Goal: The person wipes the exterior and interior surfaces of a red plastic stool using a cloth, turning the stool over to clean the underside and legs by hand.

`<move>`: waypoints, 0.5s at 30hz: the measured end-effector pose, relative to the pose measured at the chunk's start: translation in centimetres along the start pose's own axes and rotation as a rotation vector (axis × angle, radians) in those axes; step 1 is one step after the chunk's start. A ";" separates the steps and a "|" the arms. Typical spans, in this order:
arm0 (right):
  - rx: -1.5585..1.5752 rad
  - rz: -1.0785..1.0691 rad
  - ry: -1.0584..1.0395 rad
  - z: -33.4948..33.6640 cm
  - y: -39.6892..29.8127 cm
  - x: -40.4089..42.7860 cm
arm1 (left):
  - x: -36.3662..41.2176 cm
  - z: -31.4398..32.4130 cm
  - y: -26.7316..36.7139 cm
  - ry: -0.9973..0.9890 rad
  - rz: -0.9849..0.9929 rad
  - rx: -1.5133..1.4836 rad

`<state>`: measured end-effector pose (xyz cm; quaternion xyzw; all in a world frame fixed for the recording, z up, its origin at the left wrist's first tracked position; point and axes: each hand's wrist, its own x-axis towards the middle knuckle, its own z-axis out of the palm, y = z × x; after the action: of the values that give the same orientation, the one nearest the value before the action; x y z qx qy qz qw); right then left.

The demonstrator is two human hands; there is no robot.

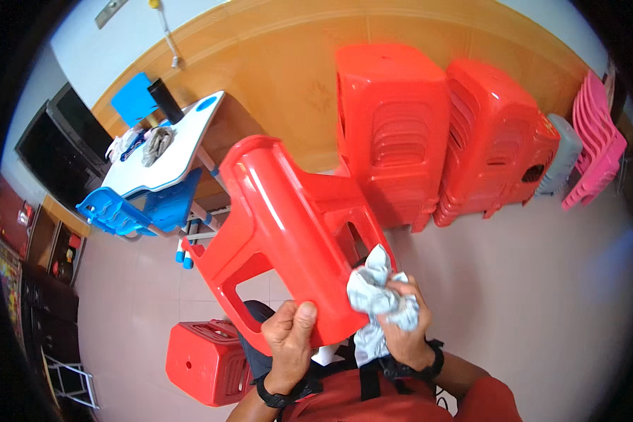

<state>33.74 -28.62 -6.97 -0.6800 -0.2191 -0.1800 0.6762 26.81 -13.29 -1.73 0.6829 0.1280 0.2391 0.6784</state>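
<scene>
A glossy red plastic stool (290,227) is held tilted in front of me, its legs and side openings turned towards me. My left hand (291,335) grips its near edge with the thumb on top. My right hand (409,327) clutches a crumpled pale blue-white cloth (374,290) against the stool's right side. Part of the cloth hangs down towards my lap. Another red plastic stool (195,358) lies on its side on the floor, left of my legs.
Tall stacks of red stools (393,116) stand along the wall, with grey stools (560,153) and pink plastic chairs (593,142) farther right. At upper left are a white desk (153,171) bearing cloths and a black cylinder, and a blue chair (118,211). A metal rack (74,380) stands lower left.
</scene>
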 end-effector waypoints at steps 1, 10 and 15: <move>-0.018 -0.086 -0.033 0.0 -1.2 0.6 | 0.3 -0.3 -0.8 -0.066 0.087 0.099; -0.366 -0.784 -0.568 4.5 -5.6 11.5 | 2.6 -1.0 0.0 -0.306 0.456 0.475; -0.455 -0.902 -0.666 9.0 -4.5 17.5 | 4.1 -1.2 0.5 -0.321 0.446 0.629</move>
<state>45.56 -18.75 6.08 -0.6674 -0.6417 -0.2688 0.2655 29.59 -10.21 -0.70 0.8964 -0.0635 0.2197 0.3798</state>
